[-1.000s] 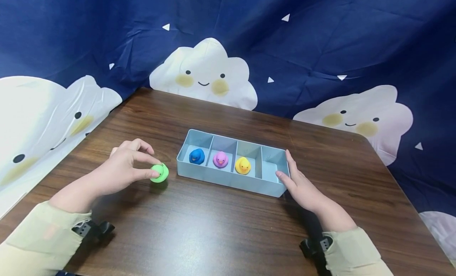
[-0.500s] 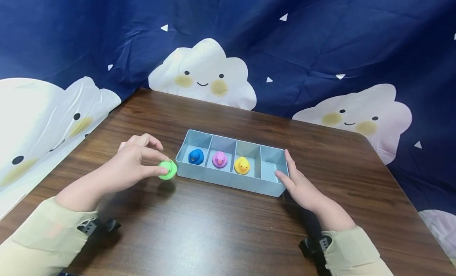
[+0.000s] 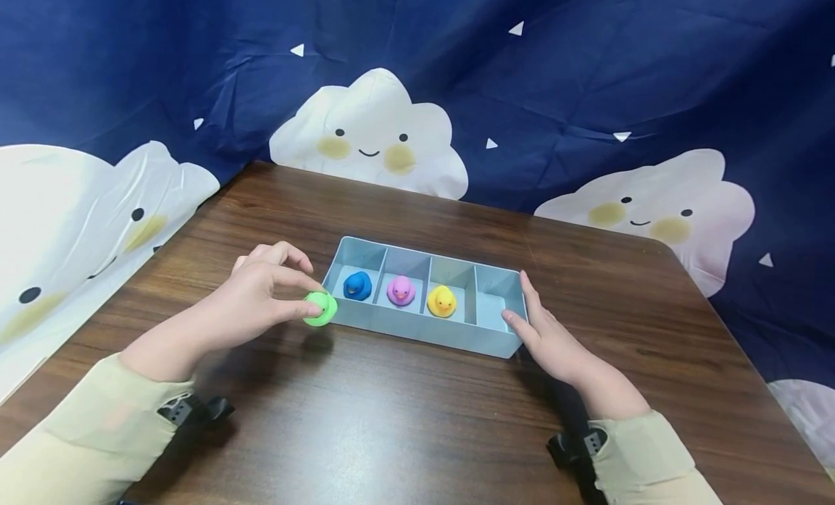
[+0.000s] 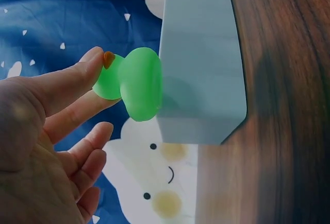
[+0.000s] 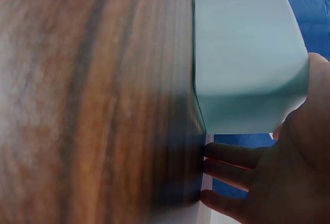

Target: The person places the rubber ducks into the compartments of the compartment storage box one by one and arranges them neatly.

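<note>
My left hand (image 3: 261, 295) pinches a green rubber duck (image 3: 322, 309) between thumb and fingers, raised above the table beside the left end of a pale blue box (image 3: 417, 326). In the left wrist view the green duck (image 4: 140, 84) appears against the box's outer wall; whether they touch I cannot tell. The box has a row of compartments, with a blue duck (image 3: 357, 285), a pink duck (image 3: 401, 291) and a yellow duck (image 3: 442, 301) in separate ones. My right hand (image 3: 554, 342) holds the box's right end, its thumb over the rim of the rightmost, bare compartment.
The box stands on a dark wooden table (image 3: 391, 432). Behind the table hangs a navy curtain (image 3: 574, 77) with white clouds. A small black device (image 3: 196, 411) is strapped to each wrist.
My left hand has carried the green duck to the right, up to the box's left end. The right hand stays on the box, and the other ducks keep their places.
</note>
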`<control>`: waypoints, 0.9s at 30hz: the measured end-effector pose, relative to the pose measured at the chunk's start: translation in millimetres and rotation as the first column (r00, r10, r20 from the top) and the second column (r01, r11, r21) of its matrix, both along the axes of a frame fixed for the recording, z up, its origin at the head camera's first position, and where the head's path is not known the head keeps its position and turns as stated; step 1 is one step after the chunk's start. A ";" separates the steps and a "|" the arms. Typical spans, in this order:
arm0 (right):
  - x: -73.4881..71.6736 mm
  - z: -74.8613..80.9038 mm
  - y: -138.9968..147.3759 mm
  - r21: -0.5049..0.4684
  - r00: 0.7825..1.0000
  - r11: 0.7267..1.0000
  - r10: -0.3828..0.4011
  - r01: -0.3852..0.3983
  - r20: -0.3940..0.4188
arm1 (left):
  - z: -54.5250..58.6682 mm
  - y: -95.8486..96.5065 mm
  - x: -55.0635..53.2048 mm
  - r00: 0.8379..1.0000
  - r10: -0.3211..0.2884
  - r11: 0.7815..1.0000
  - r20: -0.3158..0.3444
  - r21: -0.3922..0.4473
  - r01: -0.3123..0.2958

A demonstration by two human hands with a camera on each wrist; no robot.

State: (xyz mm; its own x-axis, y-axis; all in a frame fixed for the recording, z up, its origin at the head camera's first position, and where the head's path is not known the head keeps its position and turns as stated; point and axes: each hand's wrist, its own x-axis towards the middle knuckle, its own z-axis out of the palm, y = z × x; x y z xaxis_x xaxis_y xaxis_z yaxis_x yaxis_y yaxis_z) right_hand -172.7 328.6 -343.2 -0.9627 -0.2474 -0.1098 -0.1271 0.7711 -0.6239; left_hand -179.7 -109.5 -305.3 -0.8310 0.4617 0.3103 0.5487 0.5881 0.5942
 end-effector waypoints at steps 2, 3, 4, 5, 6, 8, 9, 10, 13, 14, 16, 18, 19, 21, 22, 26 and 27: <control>0.5 0.1 -0.3 0.003 1.000 1.000 -0.003 0.003 0.002 | 0.4 1.7 -0.9 1.000 -0.003 1.000 0.005 0.002 0.003; 0.8 0.2 -0.3 0.004 1.000 1.000 -0.004 0.004 0.003 | 0.6 2.5 -1.3 1.000 -0.007 1.000 0.006 0.003 0.006; 1.0 0.2 -0.4 0.004 1.000 1.000 -0.004 0.004 0.003 | 0.8 3.2 -1.7 1.000 -0.010 1.000 0.003 0.002 0.010; 1.1 0.3 -0.5 0.004 1.000 1.000 -0.004 0.004 0.002 | 1.1 3.8 -2.0 1.000 -0.013 1.000 0.002 0.002 0.013; 1.1 0.3 -0.5 0.004 1.000 1.000 -0.004 0.004 0.002 | 1.4 4.5 -2.3 1.000 -0.016 1.000 0.000 0.003 0.016; 1.0 0.4 -0.3 0.004 1.000 1.000 -0.004 0.004 0.001 | 1.8 6.1 -2.8 1.000 -0.022 1.000 -0.008 0.008 0.022; 0.9 0.4 -0.2 0.004 1.000 1.000 -0.004 0.004 0.001 | 2.5 7.0 -2.6 1.000 -0.024 1.000 -0.011 0.011 0.024; 0.9 0.4 -0.2 0.005 1.000 1.000 -0.004 0.004 0.000 | 3.2 7.8 -2.5 1.000 -0.025 1.000 -0.012 0.015 0.025; 0.8 0.9 0.0 0.003 1.000 1.000 0.002 -0.002 -0.008 | 4.5 10.3 -1.9 1.000 -0.026 0.999 -0.008 0.028 0.026; 0.9 1.0 0.0 0.002 1.000 1.000 0.004 -0.004 -0.011 | 5.2 11.1 -1.8 1.000 -0.026 0.999 -0.006 0.032 0.027; 1.2 1.5 -0.4 0.001 1.000 1.000 0.008 -0.008 -0.016 | 6.4 12.7 -2.4 1.000 -0.029 0.999 -0.004 0.037 0.029; 1.4 1.8 -0.8 0.000 1.000 1.000 0.009 -0.009 -0.017 | 7.8 14.4 -3.6 0.999 -0.032 0.999 -0.005 0.042 0.032; 1.4 1.7 -0.7 0.001 1.000 1.000 0.009 -0.009 -0.015 | 8.6 15.3 -4.4 0.999 -0.033 0.999 -0.008 0.041 0.034; 1.5 2.3 -1.4 0.001 1.000 1.000 0.010 -0.010 -0.014 | 10.6 16.7 -5.7 0.999 -0.036 0.999 -0.017 0.035 0.037; 1.7 2.3 -1.4 -0.001 1.000 1.000 0.009 -0.009 -0.013 | 11.3 17.6 -6.6 0.999 -0.038 0.999 -0.021 0.031 0.039; 2.2 2.5 -1.3 -0.009 1.000 1.000 0.013 -0.013 -0.017 | 13.6 21.3 -9.6 0.998 -0.050 0.999 -0.039 0.008 0.051; 2.2 2.5 -1.1 -0.009 1.000 1.000 0.014 -0.014 -0.019 | 14.0 22.3 -10.4 0.998 -0.054 0.999 -0.042 0.004 0.054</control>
